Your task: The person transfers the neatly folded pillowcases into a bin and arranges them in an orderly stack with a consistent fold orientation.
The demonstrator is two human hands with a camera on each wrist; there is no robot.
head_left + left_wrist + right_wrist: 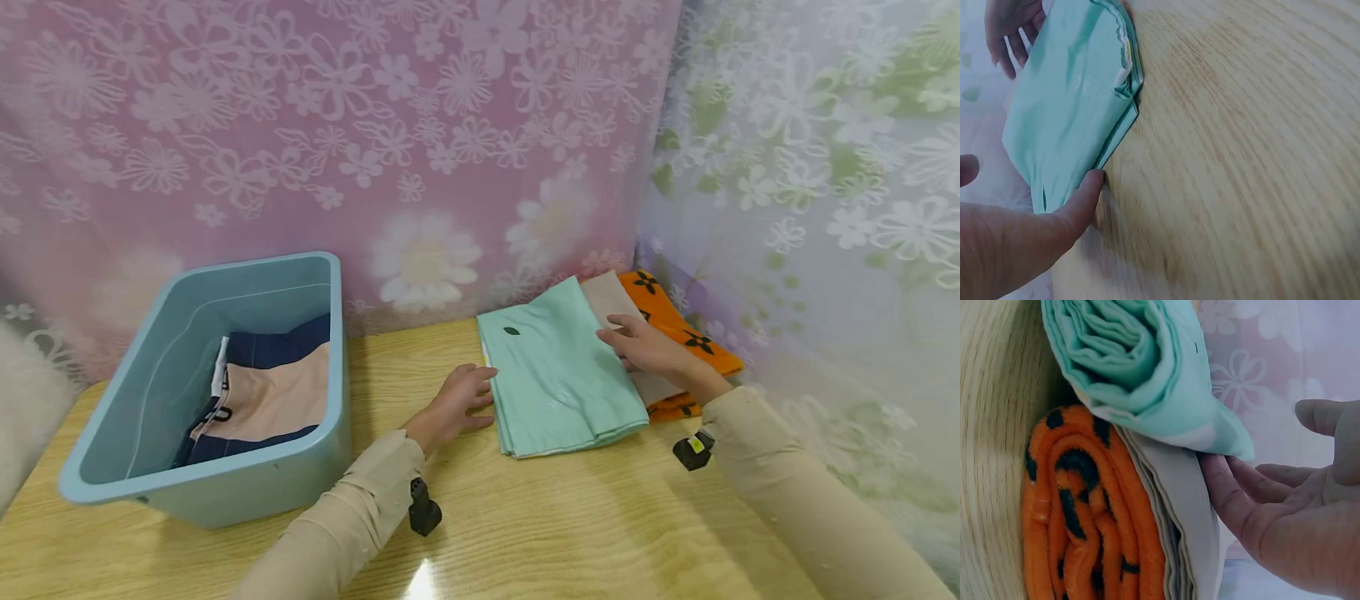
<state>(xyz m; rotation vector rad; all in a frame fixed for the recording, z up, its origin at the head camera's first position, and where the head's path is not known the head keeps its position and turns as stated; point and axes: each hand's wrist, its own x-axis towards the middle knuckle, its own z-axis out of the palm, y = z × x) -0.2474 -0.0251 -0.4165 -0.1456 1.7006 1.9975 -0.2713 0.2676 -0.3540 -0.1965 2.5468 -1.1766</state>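
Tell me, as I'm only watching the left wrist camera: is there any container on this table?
Observer: Yes, the head view shows a blue tub on the table, to the left of the left hand.
Operator: Oh, I'd never have guessed! Is anything in it?
Observer: Yes, some peach and navy fabric lies inside.
Operator: And is the green cloth alone on the side I can't see?
Observer: No, the right wrist view shows a pale cloth lying against an orange cloth with dark markings, right beside the green cloth.
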